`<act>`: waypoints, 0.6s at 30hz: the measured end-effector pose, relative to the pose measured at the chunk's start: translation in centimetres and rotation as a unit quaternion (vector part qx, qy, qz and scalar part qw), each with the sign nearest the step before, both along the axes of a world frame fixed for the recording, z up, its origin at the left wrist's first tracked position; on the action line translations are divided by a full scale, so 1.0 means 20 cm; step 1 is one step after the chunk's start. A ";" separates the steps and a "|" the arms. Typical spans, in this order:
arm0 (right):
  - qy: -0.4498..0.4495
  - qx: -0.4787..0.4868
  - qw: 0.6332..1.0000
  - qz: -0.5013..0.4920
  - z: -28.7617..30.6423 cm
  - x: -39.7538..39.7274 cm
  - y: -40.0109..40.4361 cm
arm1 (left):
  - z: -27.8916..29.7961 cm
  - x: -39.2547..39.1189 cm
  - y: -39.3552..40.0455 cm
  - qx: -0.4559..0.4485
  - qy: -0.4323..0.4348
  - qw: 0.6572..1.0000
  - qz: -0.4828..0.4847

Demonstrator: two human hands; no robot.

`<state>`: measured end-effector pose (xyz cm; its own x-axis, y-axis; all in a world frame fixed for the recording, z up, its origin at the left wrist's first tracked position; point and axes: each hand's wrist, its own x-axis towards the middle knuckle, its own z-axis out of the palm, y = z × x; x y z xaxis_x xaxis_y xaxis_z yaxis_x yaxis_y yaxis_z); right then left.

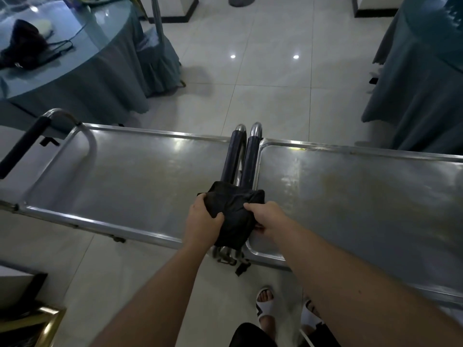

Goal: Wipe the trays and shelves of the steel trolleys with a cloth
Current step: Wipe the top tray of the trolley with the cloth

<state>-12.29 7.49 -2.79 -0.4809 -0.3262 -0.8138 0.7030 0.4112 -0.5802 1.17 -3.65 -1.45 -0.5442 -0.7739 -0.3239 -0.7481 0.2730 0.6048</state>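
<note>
Two steel trolleys stand side by side in front of me. The left trolley's top tray (pixel 130 171) and the right trolley's top tray (pixel 350 196) meet at their dark padded handles (pixel 244 156). A black cloth (pixel 231 211) is draped over the near end of those handles. My left hand (pixel 203 221) grips the cloth's left side and my right hand (pixel 268 217) grips its right side. Both trays show dull smears.
A round table with a blue-grey cloth (pixel 65 71) stands at the far left with a dark bag (pixel 22 46) on it. Another draped table (pixel 421 71) is at the far right. The left trolley's other handle (pixel 27 144) sticks out left. My sandalled feet (pixel 266 306) are below.
</note>
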 end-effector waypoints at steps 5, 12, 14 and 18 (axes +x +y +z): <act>0.003 -0.103 0.993 -0.056 0.10 -0.08 0.09 | 0.09 -0.10 0.05 -0.003 0.063 0.998 -0.015; 0.091 -0.196 0.974 -0.069 0.17 -0.35 0.45 | 0.09 -0.37 0.21 0.077 0.090 0.988 -0.094; 0.120 -0.191 0.972 -0.069 0.16 -0.44 0.52 | 0.08 -0.43 0.23 0.065 0.053 0.986 -0.142; 0.196 -0.147 0.969 -0.009 0.10 -0.52 0.60 | 0.08 -0.52 0.17 -0.023 -0.001 0.985 -0.173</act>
